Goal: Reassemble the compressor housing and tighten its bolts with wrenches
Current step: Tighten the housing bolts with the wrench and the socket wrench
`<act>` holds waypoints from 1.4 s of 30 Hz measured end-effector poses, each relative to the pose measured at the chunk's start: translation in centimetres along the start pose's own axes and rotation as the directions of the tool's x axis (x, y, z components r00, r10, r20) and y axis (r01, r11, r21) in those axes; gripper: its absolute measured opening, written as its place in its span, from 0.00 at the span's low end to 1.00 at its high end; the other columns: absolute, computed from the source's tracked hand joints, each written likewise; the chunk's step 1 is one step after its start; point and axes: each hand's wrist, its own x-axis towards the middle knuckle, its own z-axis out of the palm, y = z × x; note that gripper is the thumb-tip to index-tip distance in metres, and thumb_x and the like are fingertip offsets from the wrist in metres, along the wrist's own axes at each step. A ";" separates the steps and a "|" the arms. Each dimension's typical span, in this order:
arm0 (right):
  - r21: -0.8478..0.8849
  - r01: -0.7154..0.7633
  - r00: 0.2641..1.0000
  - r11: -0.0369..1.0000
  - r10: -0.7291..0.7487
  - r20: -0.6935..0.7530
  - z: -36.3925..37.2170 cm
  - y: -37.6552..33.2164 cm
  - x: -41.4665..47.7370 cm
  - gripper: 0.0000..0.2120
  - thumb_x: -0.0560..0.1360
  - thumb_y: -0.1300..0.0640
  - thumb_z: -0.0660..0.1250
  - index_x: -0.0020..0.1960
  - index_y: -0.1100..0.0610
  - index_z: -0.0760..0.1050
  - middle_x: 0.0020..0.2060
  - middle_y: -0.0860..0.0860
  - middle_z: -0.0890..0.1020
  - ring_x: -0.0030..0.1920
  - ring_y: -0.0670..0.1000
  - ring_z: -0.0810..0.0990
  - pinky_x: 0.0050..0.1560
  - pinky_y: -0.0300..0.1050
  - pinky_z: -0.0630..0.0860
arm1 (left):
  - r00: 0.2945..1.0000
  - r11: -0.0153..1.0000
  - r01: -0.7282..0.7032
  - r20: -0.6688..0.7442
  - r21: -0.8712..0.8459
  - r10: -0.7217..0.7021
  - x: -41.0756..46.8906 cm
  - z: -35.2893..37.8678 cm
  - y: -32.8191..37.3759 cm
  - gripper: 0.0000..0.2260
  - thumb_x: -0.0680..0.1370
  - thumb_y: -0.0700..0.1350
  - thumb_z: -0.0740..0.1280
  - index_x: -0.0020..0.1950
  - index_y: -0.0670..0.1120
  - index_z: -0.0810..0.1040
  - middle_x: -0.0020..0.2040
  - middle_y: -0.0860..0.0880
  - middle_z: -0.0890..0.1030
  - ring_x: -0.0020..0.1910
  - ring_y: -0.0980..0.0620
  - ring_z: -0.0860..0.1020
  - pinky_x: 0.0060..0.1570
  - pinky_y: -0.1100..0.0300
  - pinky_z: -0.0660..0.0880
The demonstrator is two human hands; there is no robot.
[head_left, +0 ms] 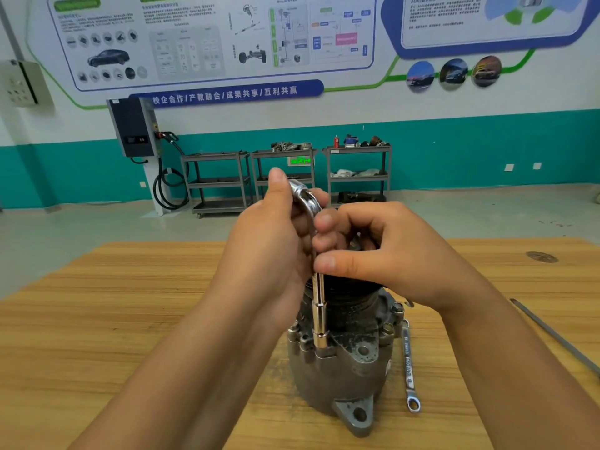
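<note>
compressor [344,368]: upright on the table [113,319], about midway between its left and right edges and toward the near edge. pulley end up, mounting ear pointing at the near edge. housing halves seated together, with bolt heads [388,329] showing on the right flange.

socket wrench [319,323]: l-shaped, standing vertical, socket end down on the near-left flange. bolt beneath hidden inside the socket.

left hand [269,251]: curled round the upper bend of the socket wrench.

right hand [383,254]: fingertips pinching the shaft just below the bend, apparently steadying it.

flat wrench [409,365]: lying on the table just right of the compressor, ring end toward the near edge, untouched.

thin metal rod [558,336]: by the right edge, well apart.

step, as judged: running one bolt down, with final tightening probably not yet done.

risks, as judged:
- socket slipping off and rounding the bolt if the shaft tilts
- compressor twisting or tipping under a hard pull, with neither hand resting on it
- cross-threading if forced
- housing seating unevenly if one bolt is pulled tight ahead of the rest
</note>
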 end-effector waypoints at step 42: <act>0.158 -0.009 0.993 0.987 0.028 -0.118 -0.5 -0.4 -0.1 0.10 0.80 0.53 0.55 0.43 0.54 0.71 0.28 0.45 0.71 0.28 0.43 0.69 0.32 0.39 0.71 | 0.948 0.638 -0.318 0.213 0.702 0.238 3.0 -8.2 -1.2 0.25 0.66 0.69 0.59 0.58 0.60 0.71 0.52 0.64 0.79 0.57 0.62 0.76 0.54 0.60 0.75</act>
